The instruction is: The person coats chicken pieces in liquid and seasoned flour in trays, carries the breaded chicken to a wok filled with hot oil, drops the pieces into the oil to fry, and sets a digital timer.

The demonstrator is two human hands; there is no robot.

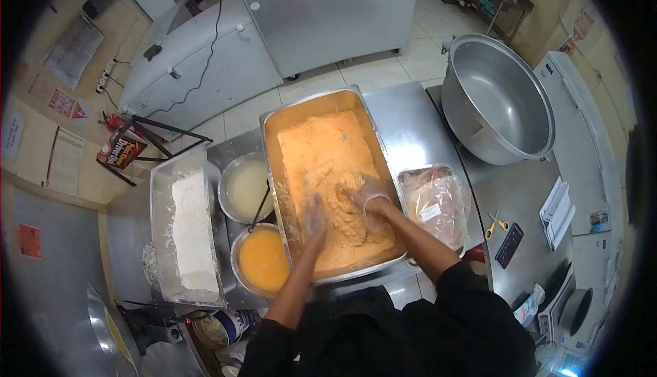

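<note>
Two gloved hands around a clumpy mass in a tray of orange coating

A person in black sleeves (pixel 472 302) has both hands in a large, deep metal tray (pixel 315 105). An orange, crumbly coating (pixel 325 137) covers its bottom. The clumpy, coated mass (pixel 349 226) lies in the near half of the tray, between the two hands; what is under the coating cannot be told.

The left hand (pixel 315 216) is at the left side of the mass, fingers fairly straight and pointing away from the body; blur hides whether it grips anything. The right hand (pixel 371 199) bends over the right side of the mass, touching it, its fingers partly curled; how firmly it holds cannot be told. Thin, clear gloves seem to cover both.

Left of the tray, on the metal table (pixel 417 117), a bowl of pale liquid (pixel 250 186) sits beyond a bowl of orange liquid (pixel 263 262). Farther left is a long container (pixel 161 233) of white powder (pixel 194 230). Just right of the tray lies a clear bag (pixel 432 199) with a white label. Beyond it, toward the far right, stands a big, wide metal pot (pixel 475 130); nearer are yellow-handled scissors (pixel 491 226) beside a dark device (pixel 508 245).
</note>
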